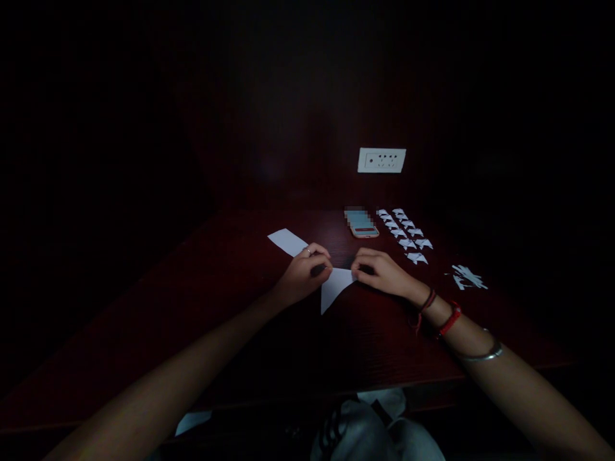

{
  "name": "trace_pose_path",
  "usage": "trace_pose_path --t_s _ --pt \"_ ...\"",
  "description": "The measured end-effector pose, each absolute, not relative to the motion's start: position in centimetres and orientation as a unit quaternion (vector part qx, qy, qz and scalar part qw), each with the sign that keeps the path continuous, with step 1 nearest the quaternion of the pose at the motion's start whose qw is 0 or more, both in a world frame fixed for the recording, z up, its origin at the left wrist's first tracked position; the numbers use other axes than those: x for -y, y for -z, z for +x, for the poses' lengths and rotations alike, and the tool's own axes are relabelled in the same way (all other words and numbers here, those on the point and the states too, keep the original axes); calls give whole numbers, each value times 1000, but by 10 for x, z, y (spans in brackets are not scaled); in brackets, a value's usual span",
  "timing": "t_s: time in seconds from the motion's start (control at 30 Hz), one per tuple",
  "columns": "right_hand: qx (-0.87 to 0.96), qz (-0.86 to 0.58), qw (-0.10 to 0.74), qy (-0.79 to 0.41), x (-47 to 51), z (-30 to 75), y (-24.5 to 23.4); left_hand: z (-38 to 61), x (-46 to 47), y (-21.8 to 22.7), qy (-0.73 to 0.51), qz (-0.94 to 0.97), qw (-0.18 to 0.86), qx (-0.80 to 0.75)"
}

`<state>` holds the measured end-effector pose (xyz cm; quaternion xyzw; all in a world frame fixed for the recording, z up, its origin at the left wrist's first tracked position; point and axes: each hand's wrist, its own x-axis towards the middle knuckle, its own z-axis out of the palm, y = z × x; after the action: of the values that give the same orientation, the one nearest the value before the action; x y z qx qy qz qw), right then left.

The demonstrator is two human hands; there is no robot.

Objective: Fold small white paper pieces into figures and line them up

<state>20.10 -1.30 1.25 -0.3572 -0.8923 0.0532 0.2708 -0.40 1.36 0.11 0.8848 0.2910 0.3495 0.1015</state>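
The white paper piece (335, 287), its narrow tip nearest, lies on or just above the dark red table (192, 288). The left hand (307, 272) and right hand (379, 270) each pinch one upper corner. The paper is probably light, thin and easily creased; edges and corners suit fingertip holds. Beyond lie a rectangular sheet (287, 241) and a phone (362, 224).

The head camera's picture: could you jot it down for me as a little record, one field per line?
Left hand: pinching the left corner of a roughly triangular white paper
Right hand: pinching that paper's right corner
Beyond left hand: white sheet, partly hidden by it
Beyond right hand: phone, lying flat
Right side: two rows of small folded papers; loose pile of thin strips
Surface: dark red tabletop
Wall: white socket panel
Light: dim
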Motion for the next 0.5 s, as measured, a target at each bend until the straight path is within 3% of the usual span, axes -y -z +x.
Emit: trace_pose_path --t_s 0.3,0.5 --pt "854 -432 290 1 -6 248 -9 -12 -22 -1 -364 871 102 -313" --pt "867 -388 312 -15 7 218 -10 -7 -19 0 -349 884 105 -292"
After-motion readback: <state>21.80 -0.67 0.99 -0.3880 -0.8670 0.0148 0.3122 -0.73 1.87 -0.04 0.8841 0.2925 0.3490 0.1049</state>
